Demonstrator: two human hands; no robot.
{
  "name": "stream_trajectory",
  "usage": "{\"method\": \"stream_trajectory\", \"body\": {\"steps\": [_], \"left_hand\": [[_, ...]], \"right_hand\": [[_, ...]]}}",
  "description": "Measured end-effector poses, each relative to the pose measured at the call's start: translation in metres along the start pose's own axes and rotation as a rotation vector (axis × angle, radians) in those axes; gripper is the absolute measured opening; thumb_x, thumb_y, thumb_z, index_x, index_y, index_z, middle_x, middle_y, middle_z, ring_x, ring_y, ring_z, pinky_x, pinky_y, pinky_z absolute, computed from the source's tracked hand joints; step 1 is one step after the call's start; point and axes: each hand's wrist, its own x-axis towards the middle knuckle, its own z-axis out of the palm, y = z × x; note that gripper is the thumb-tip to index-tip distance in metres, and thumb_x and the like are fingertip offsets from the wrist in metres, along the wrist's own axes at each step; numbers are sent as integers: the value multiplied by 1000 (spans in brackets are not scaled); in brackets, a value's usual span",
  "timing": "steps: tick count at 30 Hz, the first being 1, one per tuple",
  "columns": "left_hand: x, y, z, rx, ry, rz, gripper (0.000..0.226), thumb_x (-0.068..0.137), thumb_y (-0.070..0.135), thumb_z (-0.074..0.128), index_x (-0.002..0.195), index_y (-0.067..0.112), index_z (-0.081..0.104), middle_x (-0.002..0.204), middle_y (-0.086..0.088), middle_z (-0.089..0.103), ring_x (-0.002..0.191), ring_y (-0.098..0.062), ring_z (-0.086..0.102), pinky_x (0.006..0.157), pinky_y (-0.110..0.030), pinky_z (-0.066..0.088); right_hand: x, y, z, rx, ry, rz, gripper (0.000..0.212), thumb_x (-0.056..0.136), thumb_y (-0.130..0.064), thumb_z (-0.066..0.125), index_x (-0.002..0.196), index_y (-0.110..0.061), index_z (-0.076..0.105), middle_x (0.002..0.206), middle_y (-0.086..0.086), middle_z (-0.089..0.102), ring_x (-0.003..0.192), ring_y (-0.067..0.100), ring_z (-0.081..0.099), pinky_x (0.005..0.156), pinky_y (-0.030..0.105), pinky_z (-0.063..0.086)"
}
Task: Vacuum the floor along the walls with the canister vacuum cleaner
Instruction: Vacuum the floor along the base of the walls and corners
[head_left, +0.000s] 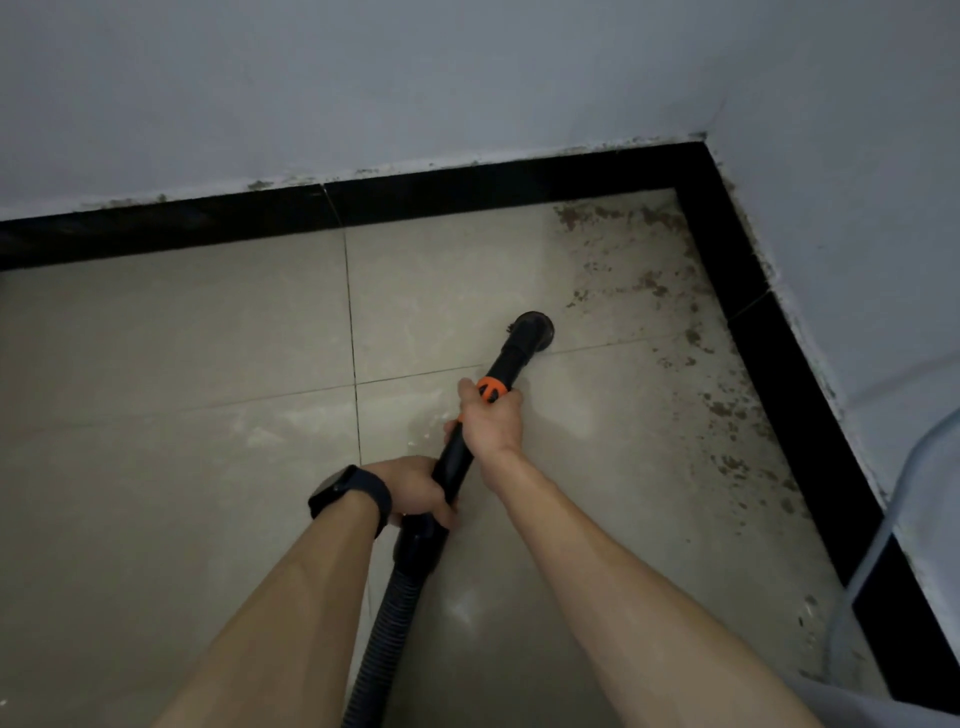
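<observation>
While nozzle (533, 331) meets floor (182, 364), hands (418, 491) (491, 423) grip wand (511, 358).

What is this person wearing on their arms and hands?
The left forearm and right forearm are bare, no sleeves in view. The left hand and right hand wear no gloves. A black watch on a black band circles the left wrist; the right wrist is bare.
</observation>
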Motion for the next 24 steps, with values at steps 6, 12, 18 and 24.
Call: {"method": "stream_trajectory", "body": {"steps": [6,12,18,24], "left_hand": [[14,45,14,167,-49,54,59,64,22,87,118,12,64,111,-8,71,102,-28,68,90,-45,58],[2,-4,-3,435,-78,-137,48,61,15,90,106,14,74,104,-4,75,98,-24,71,90,-40,58],[-15,-68,-13,409,-4,-249,28,58,10,88,80,16,71,96,-7,76,91,-24,73,85,-38,59],[-13,-48,-14,252,64,-122,31,53,15,88,79,16,72,91,-8,76,88,-25,72,83,-40,60]], "right_hand": [[14,-12,-48,125,80,-2,32,92,-20,69,113,-6,50,80,9,61,48,22,63,57,39,57],[-29,29,-32,254,-27,92,29,87,-7,69,108,-8,49,83,11,63,65,31,74,61,41,61],[-49,61,22,269,-172,172,40,87,-4,69,116,-11,42,97,14,62,70,32,72,69,47,64],[-20,28,21,82,-225,140,51,82,-11,70,126,-2,46,88,11,64,59,28,72,68,50,63]]}}
